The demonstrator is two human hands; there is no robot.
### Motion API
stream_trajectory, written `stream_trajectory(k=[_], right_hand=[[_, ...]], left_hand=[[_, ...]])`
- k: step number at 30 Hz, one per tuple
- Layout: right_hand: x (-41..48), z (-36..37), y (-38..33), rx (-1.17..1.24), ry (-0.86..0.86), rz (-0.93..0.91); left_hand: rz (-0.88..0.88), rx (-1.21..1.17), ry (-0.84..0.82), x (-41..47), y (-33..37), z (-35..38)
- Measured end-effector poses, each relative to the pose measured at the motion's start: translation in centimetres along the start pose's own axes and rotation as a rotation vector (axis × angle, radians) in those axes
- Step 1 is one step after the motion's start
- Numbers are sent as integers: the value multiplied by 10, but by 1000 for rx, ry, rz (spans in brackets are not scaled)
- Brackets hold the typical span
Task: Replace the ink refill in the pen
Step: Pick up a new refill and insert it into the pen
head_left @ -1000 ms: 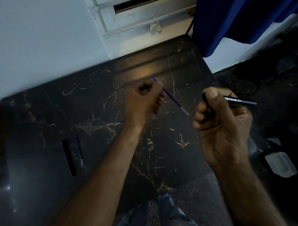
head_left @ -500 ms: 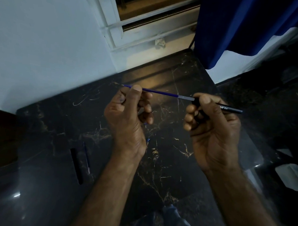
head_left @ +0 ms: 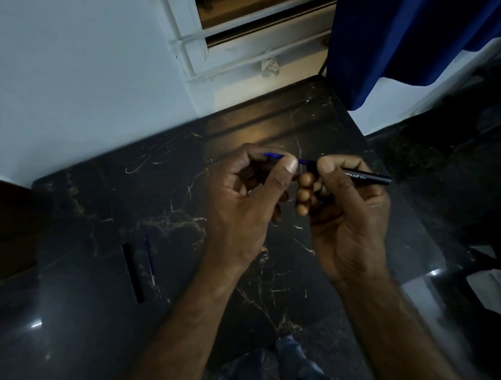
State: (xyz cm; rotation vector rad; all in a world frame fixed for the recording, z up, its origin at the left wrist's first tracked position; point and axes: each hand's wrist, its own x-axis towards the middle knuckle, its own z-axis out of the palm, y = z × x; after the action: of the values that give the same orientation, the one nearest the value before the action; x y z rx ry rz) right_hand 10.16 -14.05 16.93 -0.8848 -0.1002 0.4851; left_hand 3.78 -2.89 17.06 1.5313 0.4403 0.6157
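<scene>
My left hand point(head_left: 243, 201) pinches a thin blue ink refill point(head_left: 273, 155) between thumb and fingers. Most of the refill sits inside the black pen barrel point(head_left: 367, 177), with only a short blue stretch showing between the two hands. My right hand point(head_left: 343, 211) grips the barrel, whose white lettering faces up and whose far end points right. Both hands are held close together above the dark marble table point(head_left: 128, 201). A second refill point(head_left: 149, 258) and a black pen part point(head_left: 133, 272) lie side by side on the table at the left.
A white wall and a window frame point(head_left: 192, 38) stand behind the table. A blue curtain point(head_left: 408, 38) hangs at the upper right. The table's right edge drops to a dark floor with a pale object point(head_left: 494, 289). My knee in blue fabric point(head_left: 287, 369) shows below.
The refill was first held apart from the barrel, then its tip met the barrel's mouth. Now it has slid far in, and my hands have come close together.
</scene>
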Motion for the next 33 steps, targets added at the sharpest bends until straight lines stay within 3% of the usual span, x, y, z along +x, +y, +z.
stream_trajectory(k=[5, 12, 19, 21, 23, 26, 30, 33], right_hand=[[1, 1, 3, -16, 14, 4], [-1, 4, 12, 30, 5, 47], [-2, -5, 19, 168, 81, 176], [-2, -9, 16, 223, 111, 209], [-3, -15, 12, 263, 122, 229], [-3, -22, 9, 285, 100, 238], [-4, -30, 7, 273, 82, 223], [-6, -33, 6, 262, 73, 223]], left_hand=[[-2, -82, 47, -2, 0, -6], [52, 5, 96, -1, -9, -10], [63, 57, -42, 1, -28, -31], [-5, 230, 10, 2, -57, -42], [-99, 654, 20, 4, -96, -56], [-184, 1106, -243, -6, -146, -71], [-30, 1208, -299, -24, -174, -77], [-56, 1226, -287, -23, -182, -76]])
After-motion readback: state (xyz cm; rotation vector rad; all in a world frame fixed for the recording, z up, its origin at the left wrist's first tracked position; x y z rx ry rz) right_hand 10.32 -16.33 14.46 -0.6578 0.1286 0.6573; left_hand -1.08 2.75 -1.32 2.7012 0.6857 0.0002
